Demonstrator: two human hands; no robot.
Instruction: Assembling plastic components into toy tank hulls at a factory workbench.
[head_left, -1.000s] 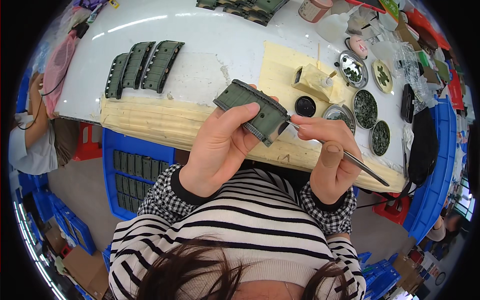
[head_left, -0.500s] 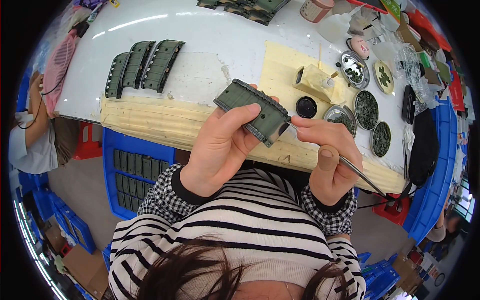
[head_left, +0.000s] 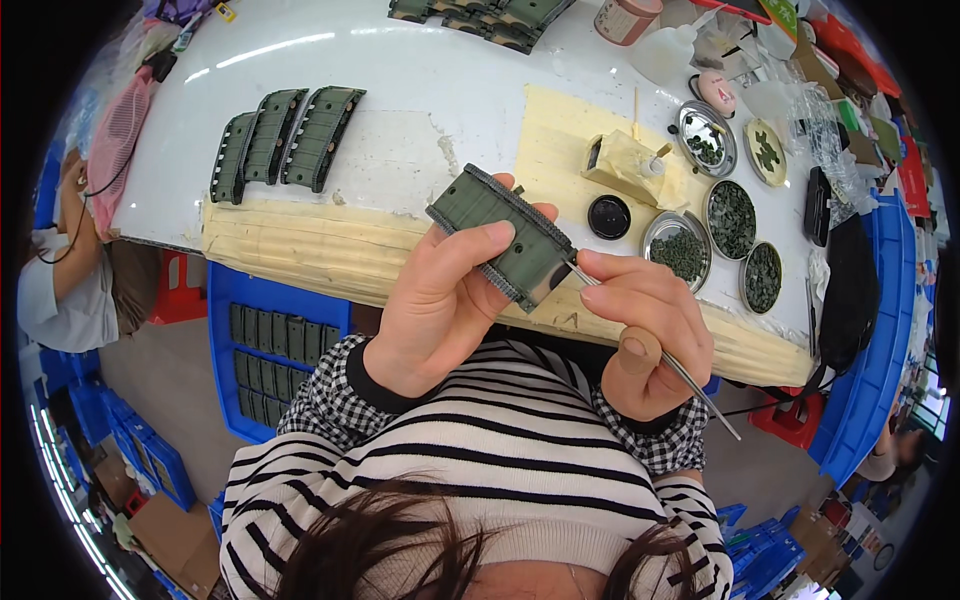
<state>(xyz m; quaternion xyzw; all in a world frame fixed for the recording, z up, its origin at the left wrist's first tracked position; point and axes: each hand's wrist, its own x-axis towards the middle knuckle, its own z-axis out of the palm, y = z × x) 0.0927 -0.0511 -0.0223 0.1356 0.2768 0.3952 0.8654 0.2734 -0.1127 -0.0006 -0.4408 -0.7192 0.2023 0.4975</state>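
grasping the panel in left fingers, with thumb across its face, above the worktop's near edge; pinching the tool in right fingers, with tip at the panel's right end.

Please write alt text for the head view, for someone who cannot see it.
The left hand holds a dark green curved piece, and the right hand holds a thin metal tool at its corner. Three similar pieces lie to the left on the white table; round dishes of small green bits stand at right.
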